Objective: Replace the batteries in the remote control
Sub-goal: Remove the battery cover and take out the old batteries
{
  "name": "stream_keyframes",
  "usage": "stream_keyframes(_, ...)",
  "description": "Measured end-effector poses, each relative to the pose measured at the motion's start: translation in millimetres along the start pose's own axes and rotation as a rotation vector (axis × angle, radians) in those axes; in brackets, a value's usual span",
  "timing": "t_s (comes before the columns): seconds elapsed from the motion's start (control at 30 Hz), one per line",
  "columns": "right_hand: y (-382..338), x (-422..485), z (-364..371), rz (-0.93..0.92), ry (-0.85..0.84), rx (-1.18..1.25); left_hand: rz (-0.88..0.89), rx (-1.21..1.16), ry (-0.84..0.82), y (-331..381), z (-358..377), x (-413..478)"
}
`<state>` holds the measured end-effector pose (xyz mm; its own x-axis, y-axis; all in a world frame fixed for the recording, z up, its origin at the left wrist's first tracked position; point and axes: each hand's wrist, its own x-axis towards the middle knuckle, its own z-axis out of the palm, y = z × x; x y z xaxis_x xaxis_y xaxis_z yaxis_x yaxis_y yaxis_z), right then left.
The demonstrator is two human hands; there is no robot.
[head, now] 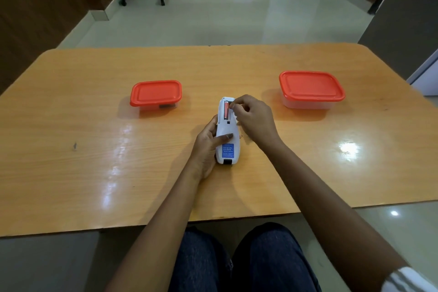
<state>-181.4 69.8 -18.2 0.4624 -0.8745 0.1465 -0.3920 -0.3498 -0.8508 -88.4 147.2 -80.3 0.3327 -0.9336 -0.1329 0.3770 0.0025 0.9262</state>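
A white remote control lies face down on the wooden table, with a blue label near its close end and its battery bay uncovered at the far end. One red battery sits in the left slot of the bay. My left hand grips the remote from the left, thumb across its back. My right hand hovers over the bay's right side with thumb and forefinger pinched together at the right slot; whatever they pinch is hidden.
Two clear plastic boxes with red lids stand on the table: a small one at the left and a larger one at the right. My knees are under the table's near edge. Tiled floor lies beyond the far edge.
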Motion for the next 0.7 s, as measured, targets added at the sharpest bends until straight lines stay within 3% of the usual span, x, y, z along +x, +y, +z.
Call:
stream_keyframes(0.17,14,-18,-6,0.363,0.148,0.767,0.001,-0.045,0.105,2,3,-3)
stream_keyframes(0.33,26,-38,0,0.493,0.024,1.157,0.021,0.008,0.270,5,4,-6)
stream_keyframes(0.5,19,-39,9,0.550,-0.044,1.032,0.055,0.055,0.293,11,3,-10)
stream_keyframes(0.6,16,-38,16,0.513,-0.180,0.800,0.043,0.050,0.327,13,9,-9)
stream_keyframes(0.7,19,-37,21,0.465,-0.211,0.764,0.033,0.087,0.388,16,15,-4)
